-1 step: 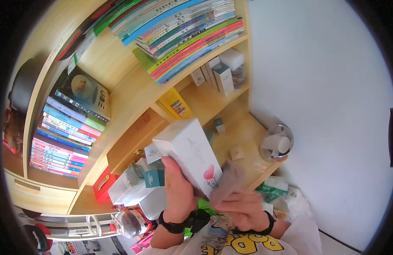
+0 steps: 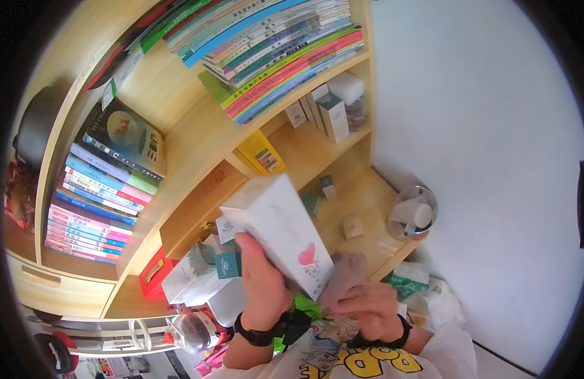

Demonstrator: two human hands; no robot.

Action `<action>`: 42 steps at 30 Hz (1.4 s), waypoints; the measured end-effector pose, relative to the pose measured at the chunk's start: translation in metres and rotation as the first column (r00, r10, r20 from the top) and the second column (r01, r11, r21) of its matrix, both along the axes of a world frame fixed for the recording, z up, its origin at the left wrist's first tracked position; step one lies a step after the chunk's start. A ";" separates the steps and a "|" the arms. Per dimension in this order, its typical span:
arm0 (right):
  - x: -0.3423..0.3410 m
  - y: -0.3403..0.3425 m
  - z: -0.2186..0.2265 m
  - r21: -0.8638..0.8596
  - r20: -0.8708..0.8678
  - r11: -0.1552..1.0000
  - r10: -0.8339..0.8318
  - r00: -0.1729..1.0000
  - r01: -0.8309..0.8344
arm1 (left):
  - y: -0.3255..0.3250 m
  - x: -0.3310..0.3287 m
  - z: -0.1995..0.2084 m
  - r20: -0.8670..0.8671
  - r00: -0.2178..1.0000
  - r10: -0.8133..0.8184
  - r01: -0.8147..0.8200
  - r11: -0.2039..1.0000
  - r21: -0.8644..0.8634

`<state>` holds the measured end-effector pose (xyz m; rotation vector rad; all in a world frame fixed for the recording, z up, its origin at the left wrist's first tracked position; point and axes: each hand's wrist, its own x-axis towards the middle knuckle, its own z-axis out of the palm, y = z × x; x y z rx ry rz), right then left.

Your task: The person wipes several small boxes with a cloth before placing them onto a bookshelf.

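Observation:
A tall white box [image 2: 278, 227] with a pink heart and small printed dots is held tilted in front of the shelves. My left hand [image 2: 263, 284] is closed round its left side, thumb up along the edge. In my right hand [image 2: 371, 306] is a greyish cloth [image 2: 344, 275], blurred, close by the box's lower right edge. The right fingers are bent over the cloth, and I cannot tell whether it touches the box. Left of my left hand sit white and green small boxes [image 2: 229, 264].
Books [image 2: 286, 76] lie stacked on the upper shelf. On the wooden surface [image 2: 371, 202] stand a small beige box [image 2: 352, 227] and a clear round container [image 2: 412, 213] near its right edge. A white wall [image 2: 481, 158] bounds the right. A red box [image 2: 154, 278] stands at left.
The white box has shifted slightly left in my left hand's grip. My right hand and the cloth have moved a little to the right.

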<state>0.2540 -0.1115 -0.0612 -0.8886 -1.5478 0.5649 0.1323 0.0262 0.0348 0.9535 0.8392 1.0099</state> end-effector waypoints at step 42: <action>0.011 0.040 0.007 -0.278 -0.818 0.933 -0.106 0.566 -0.228 | -0.059 0.007 -0.079 -0.261 0.933 -0.246 0.222 0.968 -0.118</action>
